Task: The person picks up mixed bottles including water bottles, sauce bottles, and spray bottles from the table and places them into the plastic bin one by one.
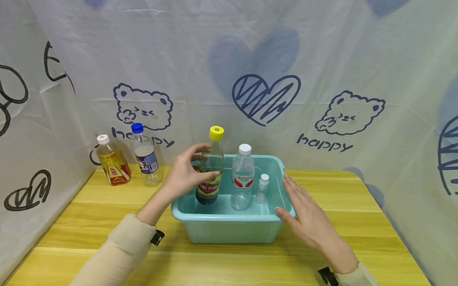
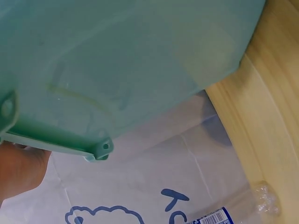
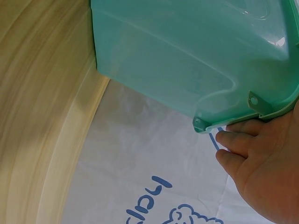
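Note:
A glass bottle of dark sauce (image 1: 208, 191) with a yellow cap stands in a light-blue plastic basin (image 1: 232, 219), at its left side. My left hand (image 1: 184, 172) holds this sauce bottle round its upper part, thumb across the front and fingers behind. To its right in the basin stand a clear water bottle (image 1: 243, 183) with a white cap and a small clear bottle (image 1: 262, 189). With fingers extended, my right hand (image 1: 307, 216) rests against the basin's right rim. In the right wrist view, its fingertips (image 3: 236, 142) lie along the rim's underside.
At the back left of the wooden table (image 1: 234, 266) stand a yellow-and-red labelled bottle (image 1: 114, 165) and a clear bottle with a blue cap (image 1: 147, 161). A printed cloth (image 1: 194, 55) hangs behind the table and along its sides.

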### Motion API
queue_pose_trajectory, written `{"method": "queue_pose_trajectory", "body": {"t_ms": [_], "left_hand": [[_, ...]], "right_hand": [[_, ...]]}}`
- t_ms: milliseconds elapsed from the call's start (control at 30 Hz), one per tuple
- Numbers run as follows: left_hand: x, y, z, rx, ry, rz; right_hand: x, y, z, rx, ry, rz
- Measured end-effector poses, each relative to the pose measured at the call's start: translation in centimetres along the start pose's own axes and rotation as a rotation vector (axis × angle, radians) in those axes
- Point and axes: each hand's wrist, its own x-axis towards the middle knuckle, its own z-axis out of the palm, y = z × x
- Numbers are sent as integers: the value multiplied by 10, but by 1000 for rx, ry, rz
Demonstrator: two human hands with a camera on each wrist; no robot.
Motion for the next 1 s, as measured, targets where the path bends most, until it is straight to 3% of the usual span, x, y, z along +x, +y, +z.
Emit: {"method": "queue_pose_trajectory", "body": {"t_ms": [433,733,1000], "left_hand": [[5,-15,2,101,-89,-18],[8,-16,3,185,-144,-47],[10,-19,4,208,-172,-54]], "right_hand": [[0,0,1,1,4,-9],[1,2,2,1,36,-28],[0,0,0,2,1,-5]]}}
